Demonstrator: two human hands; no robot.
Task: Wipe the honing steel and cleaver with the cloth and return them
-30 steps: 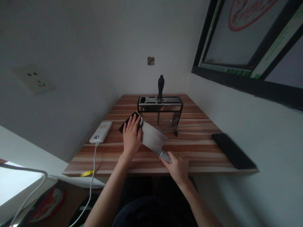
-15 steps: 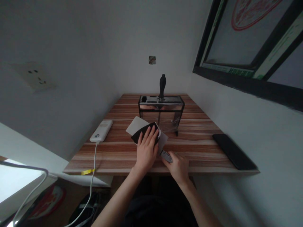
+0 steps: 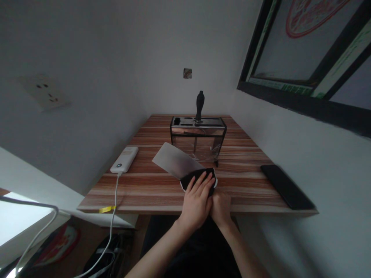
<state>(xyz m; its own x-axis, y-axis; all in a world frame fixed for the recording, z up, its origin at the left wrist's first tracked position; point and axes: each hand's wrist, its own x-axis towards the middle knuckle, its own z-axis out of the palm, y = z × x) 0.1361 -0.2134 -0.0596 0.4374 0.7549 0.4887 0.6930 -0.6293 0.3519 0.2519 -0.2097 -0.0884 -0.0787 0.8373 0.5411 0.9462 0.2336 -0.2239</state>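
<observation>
A cleaver with a broad grey blade lies slantwise over the table's near half, its blade pointing to the far left. My right hand is closed round its handle, which is hidden by my hands. My left hand presses a black cloth with a white edge onto the blade close to the handle, fingers laid along the cloth. The two hands are close together near the front edge. Behind the blade stands a knife block with clear sides and a metal top, and one black-handled tool stands upright in it.
A white power bank with a white cable lies on the left of the striped wooden table. A yellow strip is at the front edge. A black phone-like slab lies at the right edge. Walls enclose the table.
My left hand and the black cloth have slid along the blade to the right, towards the handle. More of the blade now shows. The right hand has stayed nearly in place.
</observation>
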